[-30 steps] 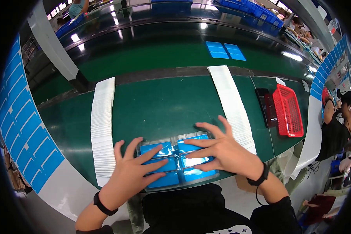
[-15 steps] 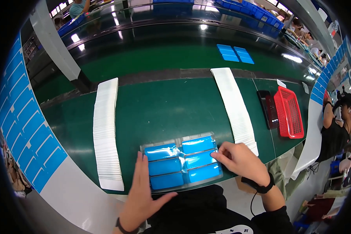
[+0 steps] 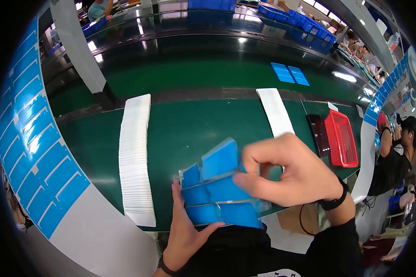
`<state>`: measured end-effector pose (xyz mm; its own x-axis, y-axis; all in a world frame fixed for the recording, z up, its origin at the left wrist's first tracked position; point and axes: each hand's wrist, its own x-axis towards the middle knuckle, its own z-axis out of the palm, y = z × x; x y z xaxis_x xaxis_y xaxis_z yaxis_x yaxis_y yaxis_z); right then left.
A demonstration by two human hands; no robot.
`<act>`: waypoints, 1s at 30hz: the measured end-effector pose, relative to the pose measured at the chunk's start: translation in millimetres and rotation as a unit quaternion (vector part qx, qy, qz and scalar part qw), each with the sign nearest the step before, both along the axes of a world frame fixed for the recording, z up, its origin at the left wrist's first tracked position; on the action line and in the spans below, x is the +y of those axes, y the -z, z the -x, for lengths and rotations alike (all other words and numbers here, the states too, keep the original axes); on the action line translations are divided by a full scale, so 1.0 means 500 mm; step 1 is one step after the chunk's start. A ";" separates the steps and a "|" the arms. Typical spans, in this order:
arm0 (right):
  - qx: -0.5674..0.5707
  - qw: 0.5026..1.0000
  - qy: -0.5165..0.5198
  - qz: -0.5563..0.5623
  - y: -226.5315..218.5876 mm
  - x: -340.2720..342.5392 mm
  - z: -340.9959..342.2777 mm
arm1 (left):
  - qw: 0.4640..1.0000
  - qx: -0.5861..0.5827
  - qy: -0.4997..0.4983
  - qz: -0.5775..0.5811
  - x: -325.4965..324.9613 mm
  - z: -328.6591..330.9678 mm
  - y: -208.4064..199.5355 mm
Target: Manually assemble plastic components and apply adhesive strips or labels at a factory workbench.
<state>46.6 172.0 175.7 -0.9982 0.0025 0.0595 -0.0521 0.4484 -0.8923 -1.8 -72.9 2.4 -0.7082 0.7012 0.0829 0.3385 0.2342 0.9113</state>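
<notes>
A clear plastic sheet with several glossy blue rectangular panels (image 3: 221, 161) is tilted over the near edge of the green table, its right part raised. My right hand (image 3: 286, 173), partly blurred, pinches it near the upper right between thumb and bent fingers. Around the lower left corner is my left hand (image 3: 189, 235): the fingers lie along the left edge and the thumb along the near edge. Whether the panels and the clear layer beneath are separating cannot be made out.
Long rows of overlapping white cards lie at left (image 3: 135, 157) and right (image 3: 275, 111), the right one partly behind my hand. Beyond it are a black flat device (image 3: 318, 134) and a red basket (image 3: 342, 138). Blue-panelled strips (image 3: 37, 138) curve along the left. Another person (image 3: 404, 143) is at right.
My right hand has moved up and closed on the panelled sheet, raising and tilting its right part. My left hand has come against the lower left corner. The view has shifted slightly.
</notes>
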 end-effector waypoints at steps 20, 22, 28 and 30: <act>-0.006 0.768 0.167 -0.619 -0.076 0.284 0.080 | 0.900 0.317 -0.255 0.155 -0.196 -0.002 -0.097; -0.145 0.782 0.203 -0.571 -0.125 0.201 0.025 | 0.893 0.264 -0.293 0.219 -0.235 0.014 -0.101; -0.176 0.808 0.190 -0.529 -0.066 0.107 -0.177 | 0.805 0.289 -0.352 0.380 -0.325 0.079 -0.061; -0.181 0.818 0.166 -0.521 -0.030 0.068 -0.232 | 0.835 0.283 -0.348 0.319 -0.299 0.102 -0.062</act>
